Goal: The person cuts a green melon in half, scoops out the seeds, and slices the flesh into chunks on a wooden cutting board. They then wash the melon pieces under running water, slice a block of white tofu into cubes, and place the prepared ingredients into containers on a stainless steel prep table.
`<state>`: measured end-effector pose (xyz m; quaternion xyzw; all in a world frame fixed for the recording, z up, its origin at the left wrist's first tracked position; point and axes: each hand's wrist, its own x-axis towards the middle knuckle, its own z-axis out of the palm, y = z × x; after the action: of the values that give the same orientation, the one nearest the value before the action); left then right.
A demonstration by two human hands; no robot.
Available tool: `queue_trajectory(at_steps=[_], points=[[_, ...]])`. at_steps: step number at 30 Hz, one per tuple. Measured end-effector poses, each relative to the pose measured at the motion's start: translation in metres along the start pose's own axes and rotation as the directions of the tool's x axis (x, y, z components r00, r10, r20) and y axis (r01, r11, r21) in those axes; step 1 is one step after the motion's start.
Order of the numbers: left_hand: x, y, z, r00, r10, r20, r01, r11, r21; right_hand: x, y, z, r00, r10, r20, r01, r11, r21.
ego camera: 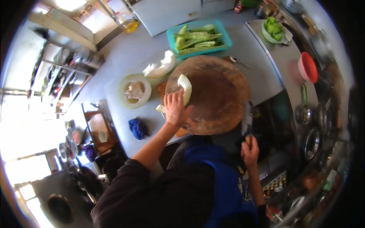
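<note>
My left hand [174,109] lies over the left rim of a round wooden chopping block [218,91], back of the hand up. Beside its index finger is a curved pale-green and white slice of winter melon [186,89]. A smaller melon piece [161,108] shows past the little finger. The palm is hidden, so whether it grips the melon cannot be told. In my right hand [250,150] is the wooden handle of a cleaver [247,118], its blurred blade pointing away from me beside the block's right edge.
A cut winter melon [134,91] and a hollowed melon piece [160,67] lie left of the block on the metal table [114,61]. Behind stands a teal basket [172,42] of bitter gourds [199,37]. A blue cloth [138,128] lies front left; a spoon [239,61] lies behind right.
</note>
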<state>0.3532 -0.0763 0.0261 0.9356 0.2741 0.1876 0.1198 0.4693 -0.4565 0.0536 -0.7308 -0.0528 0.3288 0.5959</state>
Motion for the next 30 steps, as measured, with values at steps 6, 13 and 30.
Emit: queue_trajectory(at_steps=[6, 13, 30], points=[[0.009, -0.022, 0.021, 0.992, 0.018, 0.127, -0.014, 0.999, -0.032, 0.047, -0.021, 0.070, 0.999, 0.032, -0.006, -0.033, 0.986, -0.166], [0.003, 0.038, 0.034, 0.970, 0.172, 0.172, -0.126, 0.960, -0.249, 0.088, -0.042, 0.074, 0.982, -0.180, -0.053, 0.112, 0.788, -0.605], [0.075, 0.026, 0.061, 0.973, 0.209, 0.094, -0.140, 0.866, -0.479, 0.103, -0.133, 0.120, 0.946, -0.145, 0.291, 0.320, 0.579, -0.750]])
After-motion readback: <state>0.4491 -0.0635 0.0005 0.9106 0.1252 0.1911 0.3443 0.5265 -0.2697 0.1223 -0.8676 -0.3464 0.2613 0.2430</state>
